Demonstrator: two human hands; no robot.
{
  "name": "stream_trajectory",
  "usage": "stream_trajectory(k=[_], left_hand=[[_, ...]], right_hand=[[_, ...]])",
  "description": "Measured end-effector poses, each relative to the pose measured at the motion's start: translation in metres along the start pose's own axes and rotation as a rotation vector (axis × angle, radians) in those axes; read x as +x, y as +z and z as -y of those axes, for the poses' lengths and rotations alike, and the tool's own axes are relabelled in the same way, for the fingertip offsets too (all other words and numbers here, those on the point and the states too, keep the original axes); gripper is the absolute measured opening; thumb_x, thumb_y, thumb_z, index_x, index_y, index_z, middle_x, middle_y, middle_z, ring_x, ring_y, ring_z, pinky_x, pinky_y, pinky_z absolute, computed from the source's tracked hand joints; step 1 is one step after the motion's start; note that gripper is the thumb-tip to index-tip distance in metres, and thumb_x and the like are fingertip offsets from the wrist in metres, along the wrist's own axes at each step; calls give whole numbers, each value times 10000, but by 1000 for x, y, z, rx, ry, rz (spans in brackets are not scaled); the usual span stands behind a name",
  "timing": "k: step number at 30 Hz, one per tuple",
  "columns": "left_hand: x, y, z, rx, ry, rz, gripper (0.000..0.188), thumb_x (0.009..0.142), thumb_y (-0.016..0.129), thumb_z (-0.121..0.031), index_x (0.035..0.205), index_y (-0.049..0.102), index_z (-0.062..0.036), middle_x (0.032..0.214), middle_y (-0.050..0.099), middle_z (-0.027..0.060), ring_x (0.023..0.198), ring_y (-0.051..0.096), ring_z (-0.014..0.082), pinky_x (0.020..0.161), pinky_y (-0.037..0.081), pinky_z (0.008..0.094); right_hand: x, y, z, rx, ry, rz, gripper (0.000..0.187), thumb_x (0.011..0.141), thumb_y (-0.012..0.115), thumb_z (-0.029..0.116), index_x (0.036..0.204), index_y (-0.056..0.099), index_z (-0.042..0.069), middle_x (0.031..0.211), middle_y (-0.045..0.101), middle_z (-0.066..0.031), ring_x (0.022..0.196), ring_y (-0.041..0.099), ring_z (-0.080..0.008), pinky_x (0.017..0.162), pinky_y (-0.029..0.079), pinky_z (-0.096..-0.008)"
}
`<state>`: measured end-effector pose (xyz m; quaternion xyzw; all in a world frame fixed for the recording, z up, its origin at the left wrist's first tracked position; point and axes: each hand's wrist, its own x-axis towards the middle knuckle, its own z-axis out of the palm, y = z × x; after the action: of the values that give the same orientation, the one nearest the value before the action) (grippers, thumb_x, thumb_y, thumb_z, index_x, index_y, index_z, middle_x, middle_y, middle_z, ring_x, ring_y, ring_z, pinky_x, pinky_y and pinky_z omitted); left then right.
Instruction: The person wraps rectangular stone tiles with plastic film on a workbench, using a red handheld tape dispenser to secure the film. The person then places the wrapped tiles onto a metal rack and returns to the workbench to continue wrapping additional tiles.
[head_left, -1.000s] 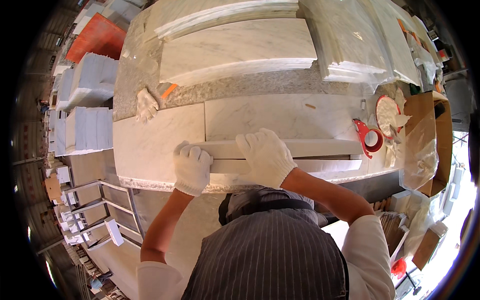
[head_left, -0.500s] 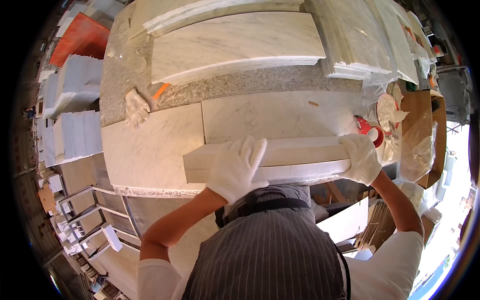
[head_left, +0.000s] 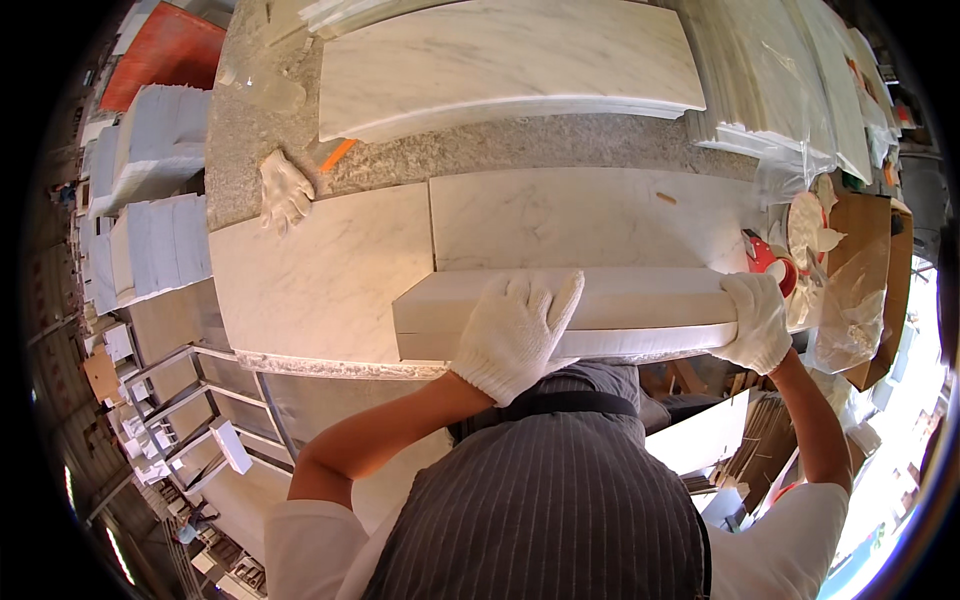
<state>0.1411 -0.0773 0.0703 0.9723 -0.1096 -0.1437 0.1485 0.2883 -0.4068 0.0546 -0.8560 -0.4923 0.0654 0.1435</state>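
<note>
A long, closed white cardboard box [head_left: 640, 297] lies along the near edge of the marble-topped table, directly in front of me. My left hand [head_left: 515, 335], in a white knitted glove, rests against its front and top. Its fingers stretch over the box and the thumb stands apart. My right hand [head_left: 757, 320], gloved the same way, wraps round the box's right end; its fingertips are partly hidden. Under and behind the box are two pale grey-veined marble slabs [head_left: 590, 215], meeting at a narrow seam.
A loose white glove [head_left: 286, 190] and an orange strip [head_left: 339, 154] lie at the far left. Stacked marble slabs [head_left: 510, 65] stand at the back. A red tape dispenser [head_left: 768, 258] sits beyond my right hand, beside an open cardboard box [head_left: 868, 300]. Left of me stands a metal frame [head_left: 215, 400].
The whole view has shifted, so table, box and hands appear farther right. Both hands keep their places on the box, which has not visibly moved on the table.
</note>
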Motion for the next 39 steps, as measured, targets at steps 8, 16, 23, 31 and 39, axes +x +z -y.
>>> stream_trajectory(k=[8, 16, 23, 31, 39], left_hand=[[-6, 1, -1, -23, 7, -74, 845, 746, 740, -491, 1383, 464, -10, 1119, 583, 168, 1031, 553, 326, 876, 450, 442], [-4, 6, -13, 179, -15, -117, 887, 782, 675, -600, 1411, 420, -28, 1192, 572, 148, 1095, 542, 298, 949, 415, 430], [0, 18, -20, 183, -28, -130, 935, 595, 832, -524, 1294, 465, -22, 1203, 536, 169, 1061, 527, 370, 920, 414, 489], [-2, 16, -22, 255, -2, -159, 1014, 543, 858, -513, 1302, 438, 12, 1198, 530, 184, 1051, 528, 377, 899, 425, 498], [3, 9, -28, 256, 5, -167, 949, 610, 833, -478, 1313, 443, 26, 1181, 541, 186, 1046, 553, 384, 916, 447, 504]], right_hand=[[2, -5, 5, 17, -43, -52, 762, 559, 872, 380, 1156, 532, 51, 975, 581, -145, 874, 590, -363, 753, 457, -482], [-10, -3, -2, 109, -70, -139, 790, 594, 858, 364, 1236, 500, 74, 1065, 593, -120, 974, 575, -347, 838, 451, -472], [-75, 32, -44, 646, 608, -646, 571, 801, 756, 296, 1257, 548, 23, 1221, 602, -189, 1181, 545, -379, 1023, 404, -469], [-113, 74, -85, -34, 629, -375, 597, 683, 818, 173, 1197, 542, 49, 1088, 642, -168, 1124, 545, -407, 1001, 423, -480], [-108, 78, -115, -134, 589, -305, 407, 704, 769, 126, 1034, 560, 11, 967, 636, -196, 968, 568, -407, 880, 445, -488]])
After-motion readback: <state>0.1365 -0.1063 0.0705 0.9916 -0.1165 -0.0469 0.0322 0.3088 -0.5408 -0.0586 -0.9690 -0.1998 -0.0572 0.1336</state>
